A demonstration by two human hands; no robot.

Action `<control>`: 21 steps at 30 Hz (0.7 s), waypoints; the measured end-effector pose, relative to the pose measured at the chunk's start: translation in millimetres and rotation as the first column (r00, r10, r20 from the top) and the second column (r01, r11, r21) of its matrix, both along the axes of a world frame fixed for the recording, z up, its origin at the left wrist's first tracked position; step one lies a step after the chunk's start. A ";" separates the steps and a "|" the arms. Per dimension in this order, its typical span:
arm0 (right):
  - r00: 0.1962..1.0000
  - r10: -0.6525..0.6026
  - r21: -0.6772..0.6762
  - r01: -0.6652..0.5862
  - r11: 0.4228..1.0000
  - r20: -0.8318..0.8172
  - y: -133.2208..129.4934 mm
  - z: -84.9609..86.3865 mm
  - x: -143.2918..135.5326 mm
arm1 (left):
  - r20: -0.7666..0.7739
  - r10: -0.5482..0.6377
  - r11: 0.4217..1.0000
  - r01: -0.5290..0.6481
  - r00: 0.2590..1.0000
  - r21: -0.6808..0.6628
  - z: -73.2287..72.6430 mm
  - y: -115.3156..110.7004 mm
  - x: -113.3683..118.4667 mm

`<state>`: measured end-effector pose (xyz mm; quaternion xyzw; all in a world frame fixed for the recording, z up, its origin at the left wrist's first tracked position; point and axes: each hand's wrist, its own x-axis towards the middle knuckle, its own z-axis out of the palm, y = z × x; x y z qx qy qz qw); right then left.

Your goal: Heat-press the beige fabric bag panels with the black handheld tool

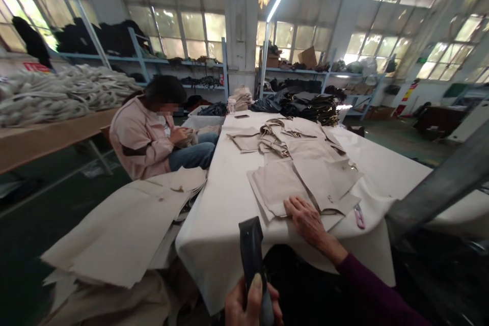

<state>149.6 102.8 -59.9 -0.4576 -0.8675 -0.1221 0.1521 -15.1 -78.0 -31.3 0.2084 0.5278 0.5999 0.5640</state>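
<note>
In my left hand (252,300) is a long black handheld tool (251,244) with a squared, widened head. Its exact kind is unclear. The thumb lies along the tool and the fingers wrap round it, below the table's near edge. My right hand (303,216), in a purple sleeve, rests with fingers extended on the near edge of a beige fabric panel (280,183). More beige fabric pieces (324,173) overlap beside it, some with small metal fittings. A pink-handled small tool (359,216) lies right of the right hand.
A white-covered table (225,188) spans the middle. Beige panels (126,224) are stacked low at the left. A seated person (145,137) handles fabric at the table's left side. Black pieces (301,104) are piled at the far end. A slanted metal post (439,204) stands at right.
</note>
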 end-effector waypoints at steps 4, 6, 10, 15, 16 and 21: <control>0.999 0.039 -0.057 -0.040 0.998 -0.016 -6.5 -7.7 14.7 | -0.003 -0.027 0.999 0.027 1.000 0.040 -7.1 6.3 1.2; 0.998 0.054 -0.068 -0.056 0.996 -0.033 -6.6 -9.7 19.1 | -0.007 -0.065 0.997 0.065 0.998 0.041 -8.2 10.7 5.5; 0.995 0.064 -0.061 -0.069 0.996 -0.072 -5.4 -14.0 20.0 | -0.002 -0.122 0.992 0.122 0.992 0.006 -7.7 26.3 18.1; 0.990 0.088 -0.046 -0.093 0.995 -0.113 -3.7 -17.0 20.1 | -0.048 -0.151 0.989 0.150 0.987 -0.019 -1.1 53.4 29.0; 0.988 0.092 -0.045 -0.098 0.994 -0.123 -3.2 -17.5 20.5 | -0.060 -0.158 0.987 0.156 0.986 -0.031 0.8 58.2 30.2; 0.982 0.107 -0.036 -0.113 0.993 -0.158 0.0 -22.0 22.4 | -0.064 -0.162 0.984 0.157 0.985 -0.089 11.6 79.3 33.0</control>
